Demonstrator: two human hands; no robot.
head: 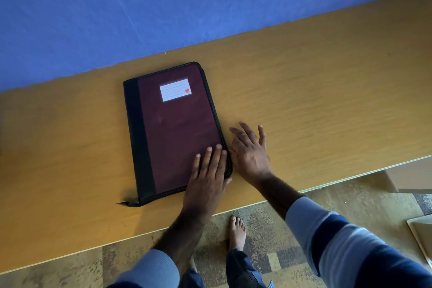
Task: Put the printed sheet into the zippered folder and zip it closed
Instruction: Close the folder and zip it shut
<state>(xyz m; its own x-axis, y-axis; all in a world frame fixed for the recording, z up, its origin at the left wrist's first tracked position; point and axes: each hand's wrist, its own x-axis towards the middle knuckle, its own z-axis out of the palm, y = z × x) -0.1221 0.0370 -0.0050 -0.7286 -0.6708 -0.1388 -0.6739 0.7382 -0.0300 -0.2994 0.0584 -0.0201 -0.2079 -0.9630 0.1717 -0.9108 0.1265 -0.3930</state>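
While the flat maroon zippered folder with the black fabric spine lies closed on the long yellowish wooden table, both hands are down at its near right corner. The folder sits face up, a bit skewed, with its white lined label toward the far end and close to the blue wall.

The left hand rests flat on the cover, fingers straight and relaxed, pressing down and not gripping anything. The right hand is just beside the folder's right edge, touching the black zip edge there. Three of its fingers are splayed out over the table, but honestly I can't tell if the thumb side is pinching anything.

A short black zipper tail pokes out at the near left corner. Below the table edge you can see a mottled tan floor and a bare foot.
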